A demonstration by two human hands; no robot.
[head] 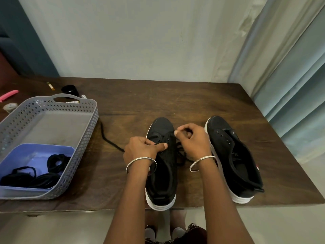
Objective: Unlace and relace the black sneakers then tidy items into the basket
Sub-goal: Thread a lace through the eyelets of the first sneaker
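Two black sneakers with white soles stand on the wooden table (193, 103), toes pointing away. My left hand (140, 148) grips the left side of the left sneaker (162, 173) near its eyelets, thumb pressed on the upper. Over the same shoe, my right hand (192, 138) pinches the black lace (109, 141) with curled fingers. One end of that lace trails left across the table toward the basket. The right sneaker (233, 159) has bare eyelets and no lace. The grey perforated basket (84, 138) sits at the left.
Inside the basket lies a blue tray (35, 152) holding coiled black laces (58, 161). Behind the basket are a black round container (70, 90), small tubes and a pink comb (8, 95). A curtain hangs at the right. The sneakers' heels reach the table's front edge.
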